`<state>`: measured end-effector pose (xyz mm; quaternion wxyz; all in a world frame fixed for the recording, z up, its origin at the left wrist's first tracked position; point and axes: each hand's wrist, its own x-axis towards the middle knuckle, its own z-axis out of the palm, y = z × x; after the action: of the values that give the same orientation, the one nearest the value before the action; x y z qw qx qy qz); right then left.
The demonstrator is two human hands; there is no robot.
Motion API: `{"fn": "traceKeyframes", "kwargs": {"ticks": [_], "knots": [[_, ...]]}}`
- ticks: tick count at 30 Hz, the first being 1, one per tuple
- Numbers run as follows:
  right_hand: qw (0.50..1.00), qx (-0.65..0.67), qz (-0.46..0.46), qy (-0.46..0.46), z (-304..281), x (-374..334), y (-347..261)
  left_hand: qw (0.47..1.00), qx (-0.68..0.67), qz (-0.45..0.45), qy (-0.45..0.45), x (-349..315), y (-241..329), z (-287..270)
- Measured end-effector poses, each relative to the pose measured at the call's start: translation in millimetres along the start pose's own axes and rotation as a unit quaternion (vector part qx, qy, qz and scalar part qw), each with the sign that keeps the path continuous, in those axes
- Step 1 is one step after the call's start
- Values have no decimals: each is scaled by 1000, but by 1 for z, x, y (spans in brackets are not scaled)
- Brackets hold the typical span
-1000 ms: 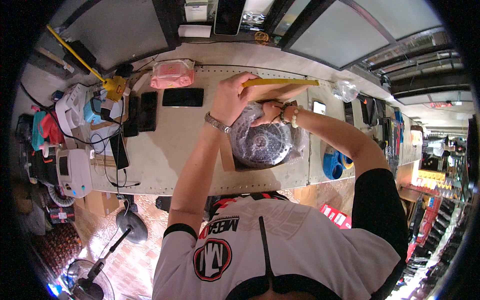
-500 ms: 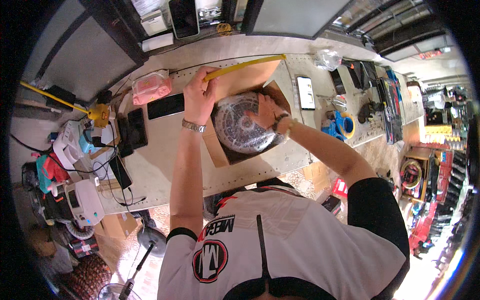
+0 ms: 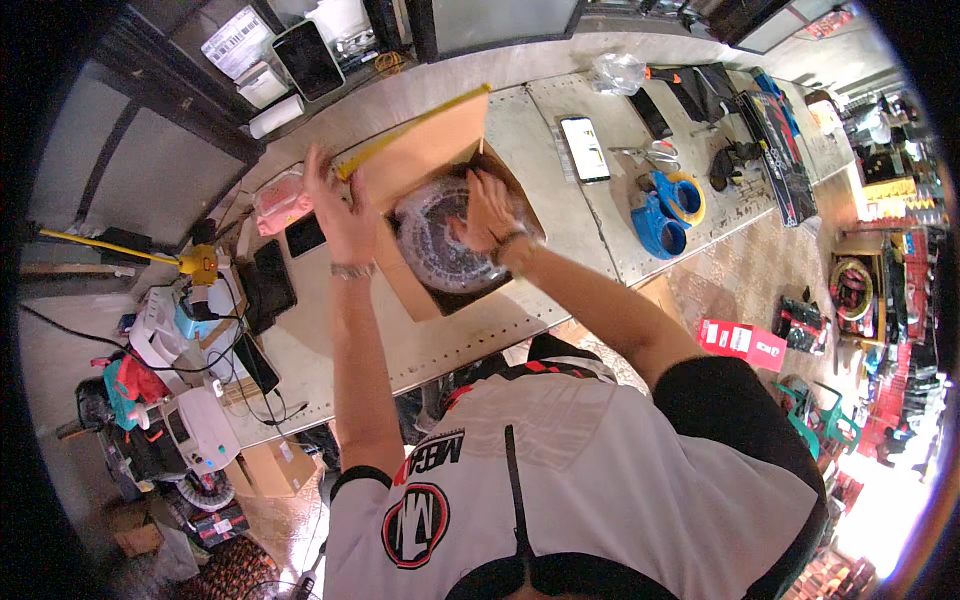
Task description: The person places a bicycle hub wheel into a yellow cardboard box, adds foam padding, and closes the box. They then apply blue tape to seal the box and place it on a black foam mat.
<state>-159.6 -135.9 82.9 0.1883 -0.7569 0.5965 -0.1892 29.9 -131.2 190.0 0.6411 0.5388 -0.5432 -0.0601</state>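
Observation:
A shallow cardboard box lies opened on the table. Inside it sits a flat round thing with a dark, ringed pattern, wrapped in clear plastic; I cannot make out its kind. My right hand rests on the wrapping with its fingers stretched out. The box's lid flap stands raised on the far side, yellow along its top edge. Just left of that flap is my left hand, open with fingers apart and slightly blurred. It holds nothing.
A pink soft pack and dark flat devices lie left of the box. Rightward are a lit phone, scissors, blue tape dispensers and a crumpled clear bag. A long dark box lies farther right.
My left hand has let go of the lid flap's edge and opened beside it. My right hand stays on the wrapped round thing. The whole view has turned and shifted.

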Motion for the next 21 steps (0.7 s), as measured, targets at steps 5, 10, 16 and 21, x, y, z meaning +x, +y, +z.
{"fn": "traceKeyframes", "kwargs": {"ticks": [5, 10, 16, 21], "knots": [[992, 91, 54, 62, -5, -61, 5, 991, -91, -97, -16, -80, 40, 2], [960, 200, 196, -28, 11, -15, 12, 932, 216, -87, -277, -119, -3, 48], [987, 140, 84, 7, -10, -58, 13, 848, 439, -29, -297, -108, -55, 74], [969, 198, 149, 9, -5, -61, 17, 815, 419, -147, -372, -92, -55, 67]]}}
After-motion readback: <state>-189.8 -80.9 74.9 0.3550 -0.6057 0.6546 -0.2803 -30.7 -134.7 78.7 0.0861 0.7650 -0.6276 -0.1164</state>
